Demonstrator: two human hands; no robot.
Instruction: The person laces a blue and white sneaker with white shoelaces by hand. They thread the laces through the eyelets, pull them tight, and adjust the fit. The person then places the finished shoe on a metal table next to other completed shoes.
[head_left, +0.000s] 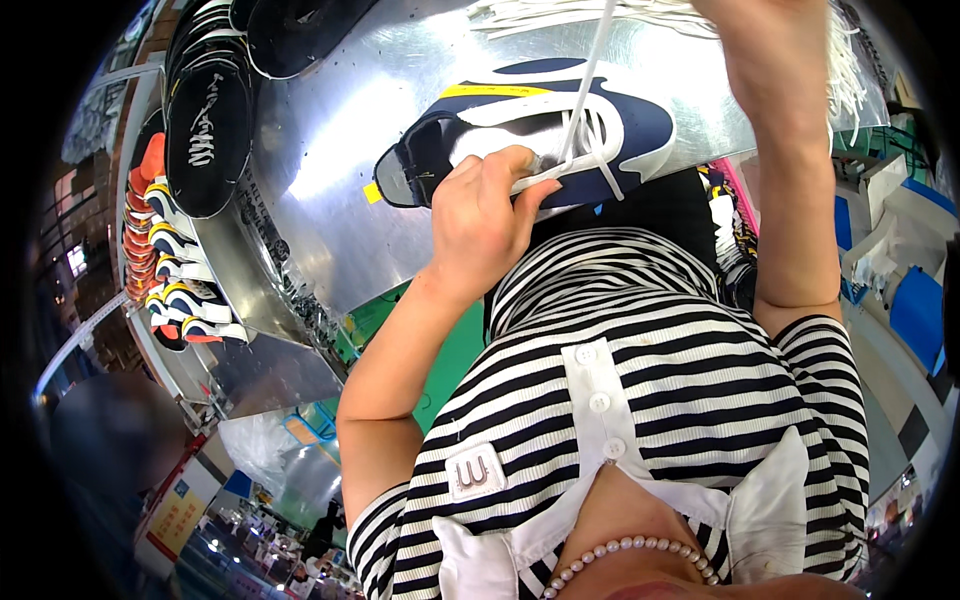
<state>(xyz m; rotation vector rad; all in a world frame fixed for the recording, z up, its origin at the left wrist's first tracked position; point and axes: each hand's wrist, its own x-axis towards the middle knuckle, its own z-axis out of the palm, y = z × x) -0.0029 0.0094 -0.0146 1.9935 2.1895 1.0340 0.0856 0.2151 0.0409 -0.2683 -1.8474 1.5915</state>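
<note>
A navy and white sneaker (640,120) with a yellow stripe lies on its side on a shiny metal table, its toe toward the right. My left hand (475,215) grips the near edge of its opening, thumb outside and fingers reaching in by the tongue. White shoelace (592,75) is partly threaded through the eyelets. One length of it runs taut up from the shoe and out of the top edge. My right hand (765,50) is raised at the upper right, blurred, with its fingers cut off by the frame, so its hold is hidden.
The metal table (340,220) extends to the left. Loose white laces (660,20) lie along its far side. Dark shoes (207,140) stand at the upper left, beside a rack of several stacked shoes (175,255). Blue and white bins (915,310) are at the right.
</note>
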